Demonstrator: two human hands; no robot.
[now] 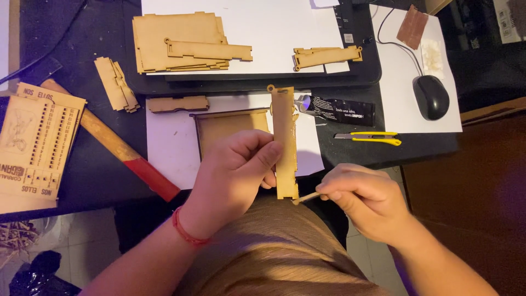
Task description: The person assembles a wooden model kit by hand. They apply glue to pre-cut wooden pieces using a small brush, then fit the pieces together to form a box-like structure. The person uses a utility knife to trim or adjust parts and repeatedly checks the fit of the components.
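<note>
- Left hand, red cord at the wrist, grips a long, narrow wooden strip w/ thumb and fingers; strip held upright above the lap, at the tabletop's near edge.
- Right hand pinches a thin wooden stick; its tip touches the strip's lower end.
- Just behind the strip: shallow wooden tray piece on a white sheet.
- Right of the strip: black glue tube, lying flat; yellow utility knife near it.
- Further right: black mouse on white paper, brown sandpaper scrap beyond.
- Back of tabletop: stack of cut wooden panels, plus a notched bar apart to the right.
- Left side: red-and-wood handle lying diagonally, small strips, engraved board at the edge.
</note>
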